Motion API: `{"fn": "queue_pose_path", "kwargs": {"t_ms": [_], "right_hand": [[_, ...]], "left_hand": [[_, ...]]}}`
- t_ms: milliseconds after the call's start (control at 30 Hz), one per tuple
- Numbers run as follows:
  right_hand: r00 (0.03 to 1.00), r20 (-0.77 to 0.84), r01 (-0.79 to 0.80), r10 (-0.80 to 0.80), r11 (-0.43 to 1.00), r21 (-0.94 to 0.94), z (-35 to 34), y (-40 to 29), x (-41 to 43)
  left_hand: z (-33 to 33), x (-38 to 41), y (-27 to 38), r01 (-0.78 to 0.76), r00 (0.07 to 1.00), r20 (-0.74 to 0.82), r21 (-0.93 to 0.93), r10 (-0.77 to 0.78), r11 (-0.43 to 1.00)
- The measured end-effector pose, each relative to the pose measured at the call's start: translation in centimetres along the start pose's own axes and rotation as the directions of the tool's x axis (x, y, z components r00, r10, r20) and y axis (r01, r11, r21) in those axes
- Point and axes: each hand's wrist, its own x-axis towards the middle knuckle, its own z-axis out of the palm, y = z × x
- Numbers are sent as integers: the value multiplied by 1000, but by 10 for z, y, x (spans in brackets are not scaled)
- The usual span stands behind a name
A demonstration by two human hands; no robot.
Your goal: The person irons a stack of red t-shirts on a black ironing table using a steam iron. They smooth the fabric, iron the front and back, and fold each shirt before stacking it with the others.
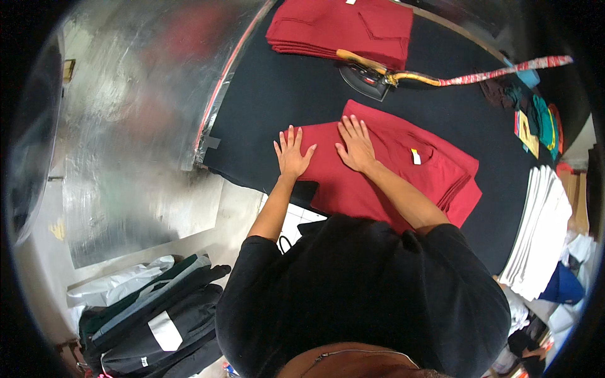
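Note:
A red short-sleeved shirt (pixel 397 137) lies before me on a black-covered ironing table (pixel 279 90), its neckline and white label towards the right. My left hand (pixel 294 153) rests flat with spread fingers at the left edge of the shirt, near a sleeve. Flat on the cloth further right is my right hand (pixel 357 144), fingers towards the far side. Neither hand grips anything. Beyond them an iron (pixel 364 80) with a wooden handle sits beside a stack of folded red shirts (pixel 340 28). My right forearm covers part of the shirt.
A hose (pixel 501 73) wrapped in red and white runs right from the iron. White folded garments (pixel 539 231) are stacked at the table's right edge, near coloured cloths (pixel 543 123). A shiny metallic sheet (pixel 137 141) covers the left wall. Dark garments (pixel 160 312) lie at lower left.

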Motion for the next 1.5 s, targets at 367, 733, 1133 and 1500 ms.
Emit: {"fn": "queue_pose_path", "kwargs": {"t_ms": [367,733,1133,1500], "right_hand": [[873,443,257,-205,965,-60,2,-101,-141],[930,366,-341,45,484,806,-67,-70,-188],[303,-99,-944,948,313,103,-158,116,-287],[253,-111,-851,961,275,448,-159,127,-322]], "left_hand": [[8,10,2,-29,1000,-10,14,29,999],[-14,-101,71,-603,786,85,-113,613,789],[-45,-83,164,-572,820,-191,-327,540,752],[17,-79,371,312,542,649,-745,533,590]]}}
